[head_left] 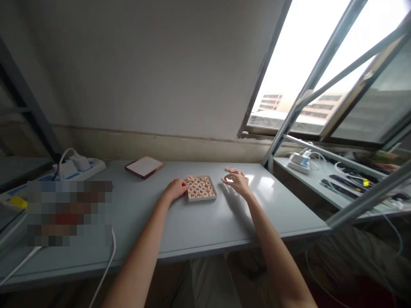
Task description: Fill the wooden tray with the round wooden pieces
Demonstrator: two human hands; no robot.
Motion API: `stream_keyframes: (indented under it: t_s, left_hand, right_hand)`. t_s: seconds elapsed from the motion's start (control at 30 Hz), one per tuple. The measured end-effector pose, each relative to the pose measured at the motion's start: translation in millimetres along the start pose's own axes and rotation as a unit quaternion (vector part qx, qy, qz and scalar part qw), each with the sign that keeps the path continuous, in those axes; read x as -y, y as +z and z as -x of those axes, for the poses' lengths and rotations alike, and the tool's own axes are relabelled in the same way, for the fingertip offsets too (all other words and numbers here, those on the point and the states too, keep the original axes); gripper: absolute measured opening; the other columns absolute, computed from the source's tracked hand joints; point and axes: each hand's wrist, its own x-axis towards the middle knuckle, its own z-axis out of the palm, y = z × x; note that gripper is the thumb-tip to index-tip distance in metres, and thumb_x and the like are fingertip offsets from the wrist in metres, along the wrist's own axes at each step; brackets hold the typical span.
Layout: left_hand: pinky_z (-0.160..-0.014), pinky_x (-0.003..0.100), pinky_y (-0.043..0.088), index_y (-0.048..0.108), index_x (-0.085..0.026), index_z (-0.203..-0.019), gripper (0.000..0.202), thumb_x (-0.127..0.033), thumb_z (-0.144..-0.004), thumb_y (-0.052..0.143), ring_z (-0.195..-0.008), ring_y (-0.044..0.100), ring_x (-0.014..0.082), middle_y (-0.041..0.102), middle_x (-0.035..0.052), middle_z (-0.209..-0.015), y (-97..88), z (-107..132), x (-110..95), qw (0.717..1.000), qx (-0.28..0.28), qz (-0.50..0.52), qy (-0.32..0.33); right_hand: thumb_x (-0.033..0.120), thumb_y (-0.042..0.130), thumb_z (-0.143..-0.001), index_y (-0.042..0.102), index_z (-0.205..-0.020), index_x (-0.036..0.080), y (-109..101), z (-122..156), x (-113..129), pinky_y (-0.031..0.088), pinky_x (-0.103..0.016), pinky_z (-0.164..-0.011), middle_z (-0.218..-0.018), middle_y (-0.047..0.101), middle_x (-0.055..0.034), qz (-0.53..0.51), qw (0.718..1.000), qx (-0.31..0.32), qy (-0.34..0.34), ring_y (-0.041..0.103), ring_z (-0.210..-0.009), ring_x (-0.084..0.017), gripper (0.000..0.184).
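A shallow square box (pixel 201 198) full of round xiangqi pieces (pixel 201 185) lies on the desk in front of me. One piece with a red mark (pixel 189 178) sits higher than the others at the far left corner of the box. My left hand (pixel 176 188) is closed at the left side of the box, its fingertips on the edge. To the right of the box, my right hand (pixel 236 182) is held just above the desk, thumb and fingertips pinched around a pale xiangqi piece (pixel 224 180). Beyond that hand, a few loose pieces (pixel 230 169) rest on the desk, partly hidden.
The box lid (pixel 145 166) lies at the back left, near the wall. Power strips (pixel 86 170) and white cables (pixel 113 250) occupy the left end of the desk (pixel 205 231). At right, a metal frame post (pixel 308 94) separates another desk with chargers and cables.
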Motion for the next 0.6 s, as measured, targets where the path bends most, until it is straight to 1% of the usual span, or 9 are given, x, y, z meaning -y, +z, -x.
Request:
stream_keyframes:
  t_s: [0.07, 0.13, 0.23, 0.3, 0.4, 0.6]
  left_hand:
    - [-0.049, 0.022, 0.028, 0.060, -0.013, -0.053, 0.029, -0.032, -0.069, 0.043, -0.048, 0.045, 0.0106, 0.056, 0.0022, -0.050, 1.6, -1, -2, 1.000, -0.010, -0.015, 0.004]
    - [-0.050, 0.022, 0.028, 0.061, -0.013, -0.055, 0.030, -0.033, -0.070, 0.044, -0.049, 0.045, 0.0103, 0.057, 0.0027, -0.052, 2.5, -1, -4, 0.999, -0.026, -0.029, 0.007]
    - [-0.050, 0.022, 0.027, 0.062, -0.014, -0.057, 0.030, -0.033, -0.071, 0.044, -0.050, 0.045, 0.0101, 0.059, 0.0032, -0.054, 2.6, -1, -6, 0.998, -0.039, -0.040, 0.009]
    - [-0.050, 0.022, 0.027, 0.063, -0.014, -0.058, 0.030, -0.032, -0.071, 0.044, -0.050, 0.045, 0.0101, 0.059, 0.0033, -0.055, 2.2, -1, -7, 0.998, -0.038, -0.044, 0.009]
    - [-0.049, 0.022, 0.026, 0.063, -0.014, -0.057, 0.030, -0.032, -0.072, 0.044, -0.049, 0.044, 0.0099, 0.059, 0.0030, -0.054, 1.8, -1, -7, 0.998, -0.039, -0.050, 0.006]
    - [-0.049, 0.022, 0.025, 0.061, -0.014, -0.055, 0.030, -0.033, -0.071, 0.045, -0.049, 0.044, 0.0101, 0.057, 0.0027, -0.052, 2.1, -4, -5, 0.998, -0.039, -0.045, 0.003]
  right_hand:
    - [0.054, 0.054, -0.071, 0.067, -0.085, 0.026, 7, -7, 17, 0.031, -0.036, -0.082, -0.101, 0.054, -0.0058, -0.058, 0.998, -0.014, -0.030, 0.045, -0.097, -0.023, 0.034]
    - [0.051, 0.055, -0.073, 0.066, -0.089, 0.026, 16, -12, 39, 0.033, -0.032, -0.081, -0.100, 0.053, -0.0056, -0.099, 0.992, -0.011, -0.080, 0.045, -0.096, -0.021, 0.032]
    - [0.048, 0.058, -0.073, 0.066, -0.089, 0.028, 30, -18, 72, 0.034, -0.031, -0.080, -0.102, 0.052, -0.0045, -0.094, 0.988, 0.021, -0.123, 0.043, -0.096, -0.021, 0.027]
    - [0.048, 0.057, -0.073, 0.065, -0.090, 0.030, 39, -20, 86, 0.033, -0.033, -0.080, -0.104, 0.051, -0.0044, -0.070, 0.988, 0.033, -0.134, 0.041, -0.097, -0.021, 0.026]
    - [0.048, 0.054, -0.076, 0.063, -0.094, 0.031, 46, -22, 93, 0.032, -0.034, -0.079, -0.105, 0.050, -0.0041, -0.048, 0.987, 0.033, -0.150, 0.040, -0.098, -0.021, 0.026]
    - [0.048, 0.052, -0.077, 0.061, -0.093, 0.029, 44, -20, 87, 0.032, -0.034, -0.078, -0.105, 0.050, -0.0049, -0.024, 0.987, 0.017, -0.158, 0.040, -0.098, -0.022, 0.027]
